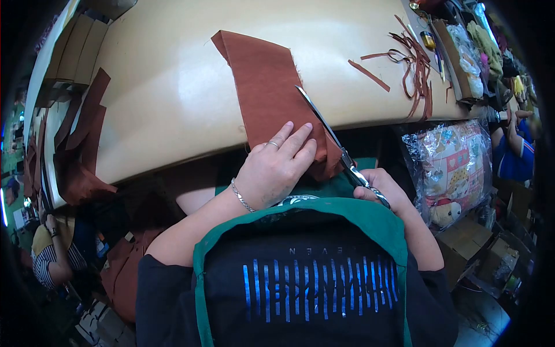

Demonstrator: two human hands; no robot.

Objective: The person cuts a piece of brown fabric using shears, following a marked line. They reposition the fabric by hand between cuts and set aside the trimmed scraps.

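Rust-brown oblong cloth (263,81), frame centre: left hand (281,169) atop, fingers spread, grip indeterminable; right hand (388,184), fingers clamped on silver metal scissors (346,158). Advise keeping edge taut.

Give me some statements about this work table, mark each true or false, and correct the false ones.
1. The right hand holds scissors. True.
2. The left hand is clear of the brown cloth at the blades. False: its fingers lie on that cloth.
3. A bracelet circles the left wrist. True.
4. The apron is yellow. False: it is green.
5. Thin strips lie on the table. True.
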